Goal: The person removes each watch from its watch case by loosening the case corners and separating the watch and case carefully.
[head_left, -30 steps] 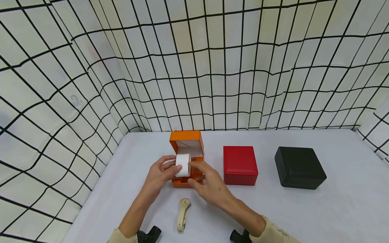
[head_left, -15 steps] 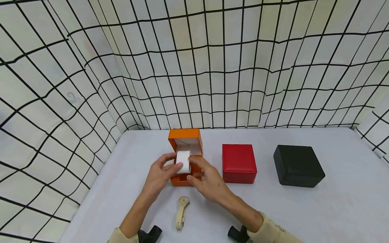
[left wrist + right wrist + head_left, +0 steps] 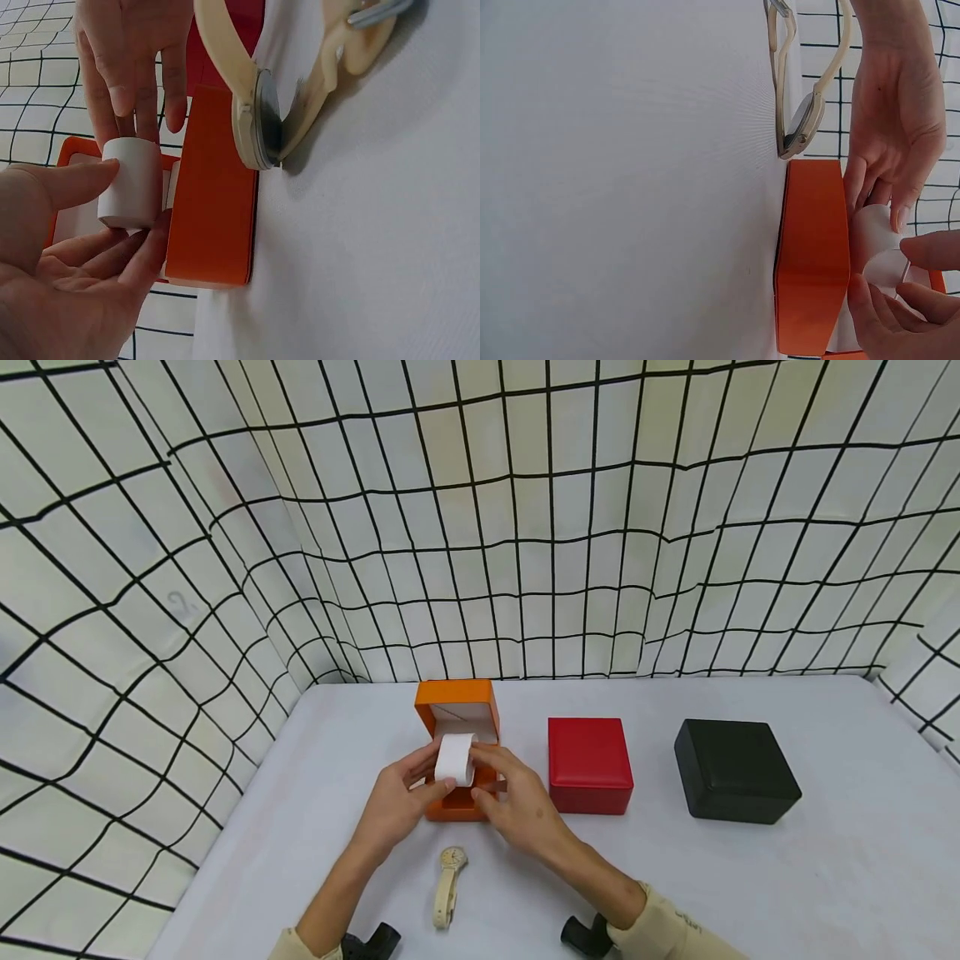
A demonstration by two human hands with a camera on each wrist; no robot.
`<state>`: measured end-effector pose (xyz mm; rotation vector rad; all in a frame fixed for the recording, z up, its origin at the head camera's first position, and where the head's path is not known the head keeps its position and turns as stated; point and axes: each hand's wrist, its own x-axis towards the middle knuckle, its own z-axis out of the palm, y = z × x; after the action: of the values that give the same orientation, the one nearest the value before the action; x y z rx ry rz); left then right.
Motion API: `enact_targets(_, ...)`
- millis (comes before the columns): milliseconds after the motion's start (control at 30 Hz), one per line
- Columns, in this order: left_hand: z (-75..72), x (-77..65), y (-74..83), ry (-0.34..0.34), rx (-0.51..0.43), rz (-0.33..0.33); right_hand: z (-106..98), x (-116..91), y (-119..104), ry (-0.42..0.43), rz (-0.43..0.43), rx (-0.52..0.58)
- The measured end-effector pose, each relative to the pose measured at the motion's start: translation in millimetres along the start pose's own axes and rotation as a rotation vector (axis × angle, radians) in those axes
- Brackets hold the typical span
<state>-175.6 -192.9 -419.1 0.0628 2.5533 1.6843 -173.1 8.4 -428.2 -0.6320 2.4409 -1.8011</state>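
Gingerly, I pinch the white roll point(image 3: 453, 760) with my left hand point(image 3: 397, 803) over the open orange box point(image 3: 454, 812) | right hand point(image 3: 525, 806) touching its end, grip unclear | uneven pressure could squeeze it loose.

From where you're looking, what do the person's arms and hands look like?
The left hand and right hand are bare. The left sleeve and right sleeve are beige; the right one has dark marks too small to read. A tubular black device shows beside each sleeve.
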Motion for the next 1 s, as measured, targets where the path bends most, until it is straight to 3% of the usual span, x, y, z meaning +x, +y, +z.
enact_targets(267, 4.5, -1.8, 0.8, 0.068, 0.068, 0.018, 1.1, 1.6, 0.7, 0.041, 0.029, -0.011)
enact_targets(600, 5.7, -4.4, -0.3, 0.103, 0.121, 0.036, 3.2, 3.4, 5.5, 0.066, 0.009, -0.006)
enact_targets(1000, 3.2, -6.1, -2.0, 0.063, 0.131, 0.034, 2.5, 5.2, 7.6, 0.048, 0.041, -0.046)
